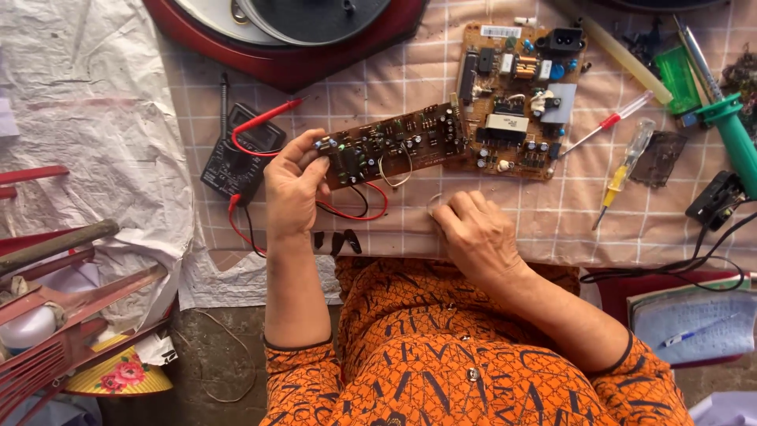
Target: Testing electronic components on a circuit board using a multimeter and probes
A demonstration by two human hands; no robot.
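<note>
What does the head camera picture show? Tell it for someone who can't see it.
Seen from above, a person's left hand holds up a long brown circuit board over a checked table cloth, while the right hand rests on the cloth. Nearby lie a bigger circuit board, a black multimeter with red and black leads, and screwdrivers.

Even, soft daylight; shadows faint. Focus sharp at centre, slight softness and wide-angle stretch toward frame edges.
</note>
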